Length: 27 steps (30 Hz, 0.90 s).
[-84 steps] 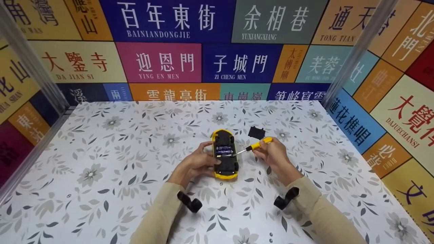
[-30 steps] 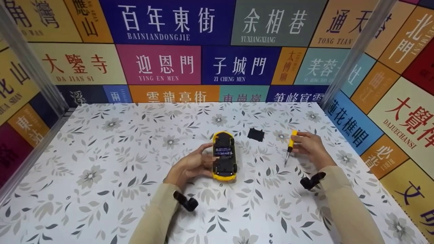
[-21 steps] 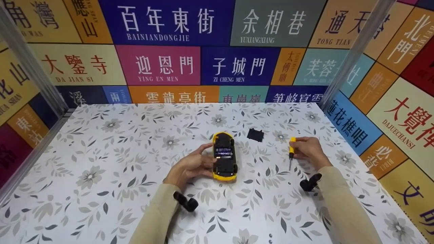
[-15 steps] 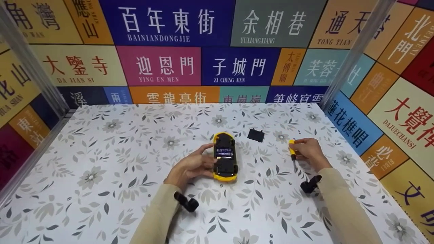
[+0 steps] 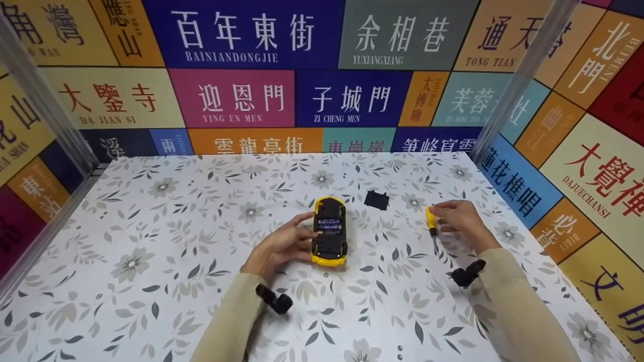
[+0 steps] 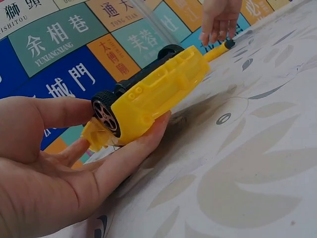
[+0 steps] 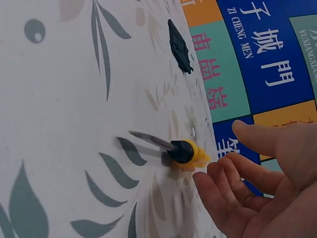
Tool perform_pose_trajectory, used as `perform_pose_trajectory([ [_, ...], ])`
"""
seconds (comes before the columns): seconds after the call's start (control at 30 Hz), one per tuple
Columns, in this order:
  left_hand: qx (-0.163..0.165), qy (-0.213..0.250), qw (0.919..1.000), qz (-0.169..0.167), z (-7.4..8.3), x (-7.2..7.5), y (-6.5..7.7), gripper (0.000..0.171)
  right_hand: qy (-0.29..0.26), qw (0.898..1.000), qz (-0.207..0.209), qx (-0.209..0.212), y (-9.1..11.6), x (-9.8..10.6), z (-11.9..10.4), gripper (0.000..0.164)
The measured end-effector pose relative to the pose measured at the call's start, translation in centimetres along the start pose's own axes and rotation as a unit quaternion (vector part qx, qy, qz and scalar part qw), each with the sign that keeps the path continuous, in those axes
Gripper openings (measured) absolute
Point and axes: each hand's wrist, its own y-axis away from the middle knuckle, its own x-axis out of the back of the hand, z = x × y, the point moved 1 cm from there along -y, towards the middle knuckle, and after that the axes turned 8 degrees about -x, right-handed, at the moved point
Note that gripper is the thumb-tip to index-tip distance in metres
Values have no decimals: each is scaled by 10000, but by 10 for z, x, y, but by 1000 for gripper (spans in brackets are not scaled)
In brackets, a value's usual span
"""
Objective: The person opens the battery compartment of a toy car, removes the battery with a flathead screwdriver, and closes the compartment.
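Observation:
A yellow toy car point(image 5: 329, 247) is upside down, its black underside up and purple batteries point(image 5: 329, 225) showing in its uncovered compartment. My left hand point(image 5: 284, 245) grips its left side; in the left wrist view the thumb lies by a wheel point(image 6: 105, 113) and the fingers are under the yellow body. To the right, a screwdriver point(image 5: 431, 219) with a yellow handle lies on the table, its metal shaft pointing toward me. My right hand point(image 5: 460, 221) is beside the handle; in the right wrist view the thumb and fingers stand apart with nothing between them, fingertips close to the handle.
A small black battery cover point(image 5: 377, 199) lies on the table between the car and the screwdriver, farther back. The table point(image 5: 201, 311) has a white leaf-patterned covering. Panels with coloured lettering point(image 5: 231, 98) wall it in at the back and sides.
The right hand has taken the screwdriver from the car's battery compartment to the right, laid it down and let go of it. The left hand has kept its hold on the toy car.

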Motion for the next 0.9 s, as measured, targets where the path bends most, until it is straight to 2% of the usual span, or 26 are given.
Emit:
perform_pose_trajectory([
  [0.13, -8, 47, 10000, 83, -2, 2, -1, 69, 355, 9985, -81, 399, 9, -7, -8, 60],
  [0.27, 15, 166, 9998, 102, -3, 6, -1, 66, 433, 9955, -314, 786, 18, -19, -18, 59],
  [0.47, 28, 79, 9999, 58, 0, 11, 1, 66, 481, 9903, -696, 1105, 32, -44, -35, 60],
  [0.67, -85, 24, 9998, -173, 5, 12, 2, 64, 382, 9848, -768, 1513, 42, -72, -44, 56],
  [0.9, -214, 18, 9987, -467, 9, 9, 5, 63, -69, 9811, -966, 1675, 46, -102, -47, 57],
])
